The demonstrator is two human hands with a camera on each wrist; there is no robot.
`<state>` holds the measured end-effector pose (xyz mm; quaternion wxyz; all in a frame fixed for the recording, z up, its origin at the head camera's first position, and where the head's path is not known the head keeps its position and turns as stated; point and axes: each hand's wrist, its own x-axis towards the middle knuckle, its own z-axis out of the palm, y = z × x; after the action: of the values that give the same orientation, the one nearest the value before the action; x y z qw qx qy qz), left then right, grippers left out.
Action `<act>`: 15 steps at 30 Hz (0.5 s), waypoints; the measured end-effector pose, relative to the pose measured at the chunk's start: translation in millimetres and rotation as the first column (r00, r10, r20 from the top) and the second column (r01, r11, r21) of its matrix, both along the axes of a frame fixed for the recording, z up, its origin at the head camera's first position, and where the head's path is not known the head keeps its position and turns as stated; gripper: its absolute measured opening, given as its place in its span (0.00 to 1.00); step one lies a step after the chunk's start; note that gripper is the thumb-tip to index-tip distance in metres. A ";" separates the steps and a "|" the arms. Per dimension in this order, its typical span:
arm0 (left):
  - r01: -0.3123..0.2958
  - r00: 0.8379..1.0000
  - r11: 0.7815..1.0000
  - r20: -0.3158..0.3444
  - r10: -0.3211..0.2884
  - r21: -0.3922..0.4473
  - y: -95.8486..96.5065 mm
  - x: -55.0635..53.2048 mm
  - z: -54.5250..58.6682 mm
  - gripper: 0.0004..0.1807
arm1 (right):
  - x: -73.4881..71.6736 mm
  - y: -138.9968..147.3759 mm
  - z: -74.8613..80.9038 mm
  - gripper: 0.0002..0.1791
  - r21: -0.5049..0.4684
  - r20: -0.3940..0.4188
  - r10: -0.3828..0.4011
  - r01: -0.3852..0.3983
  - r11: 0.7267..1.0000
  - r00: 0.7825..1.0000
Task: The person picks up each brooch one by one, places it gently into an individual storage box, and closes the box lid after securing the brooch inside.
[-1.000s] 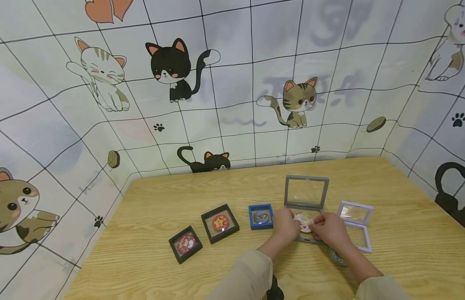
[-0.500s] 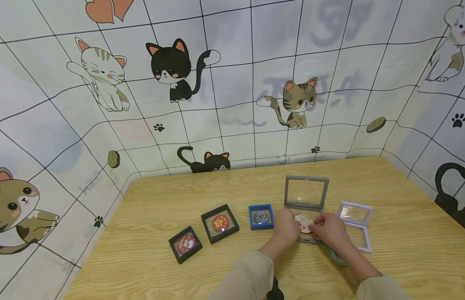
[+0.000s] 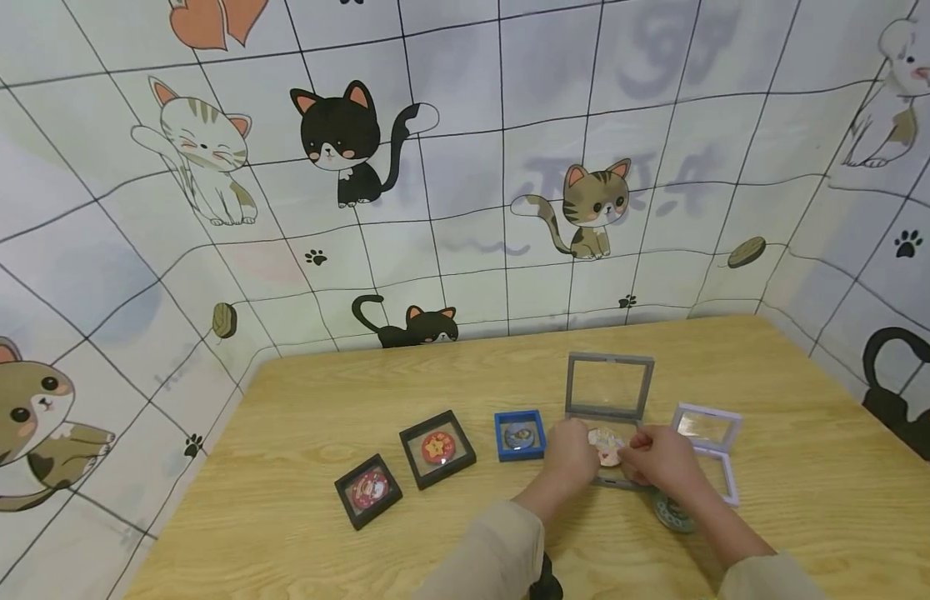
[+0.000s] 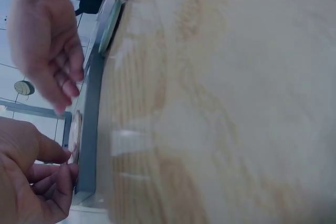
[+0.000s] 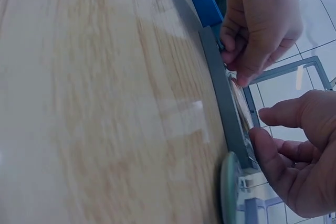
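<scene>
A round pastel badge (image 3: 606,448) lies in the lower half of a grey display frame (image 3: 613,482), whose clear lid (image 3: 609,385) stands raised behind it. My left hand (image 3: 572,452) is at the badge's left edge, and in the left wrist view its thumb and forefinger pinch that edge. My right hand (image 3: 663,458) is by the badge's right edge. Its thumb and forefinger stand apart in the right wrist view, with fingertips (image 5: 257,132) close to the badge; whether they touch it I cannot tell. A green round badge (image 3: 672,512) lies on the table by the right wrist.
To the left stand a blue frame (image 3: 520,436) and two black frames, one with a red star badge (image 3: 438,448), one with a red badge (image 3: 370,489). An open lavender frame (image 3: 707,427) stands right of the grey one. Walls with printed cats enclose the table (image 3: 300,417).
The head view has shifted slightly. More of the green round badge now shows beside the right wrist. Left hand, pastel badge and grey frame look nearly the same.
</scene>
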<state>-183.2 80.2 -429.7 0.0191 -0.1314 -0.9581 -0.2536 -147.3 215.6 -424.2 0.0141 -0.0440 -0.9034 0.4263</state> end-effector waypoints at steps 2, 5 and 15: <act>-0.008 0.999 0.997 0.035 0.005 0.080 -3.6 -0.2 -0.6 0.22 | 2.8 3.2 3.0 0.13 0.028 0.020 0.010 -0.011 1.000 1.000; 0.010 1.000 0.989 -0.020 -0.008 0.145 -10.2 -2.3 0.1 0.25 | 7.1 7.9 8.5 0.17 0.099 0.038 0.030 -0.034 0.994 0.999; 0.067 0.998 0.948 -0.041 -0.057 0.310 -39.3 -16.5 30.2 0.08 | 17.1 9.2 14.1 0.19 0.286 0.083 0.071 -0.092 0.954 0.994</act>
<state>-199.7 40.9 -399.5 0.0467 -0.1606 -0.9012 -0.3999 -130.2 224.9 -410.1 -0.0296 -0.0196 -0.9570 0.2879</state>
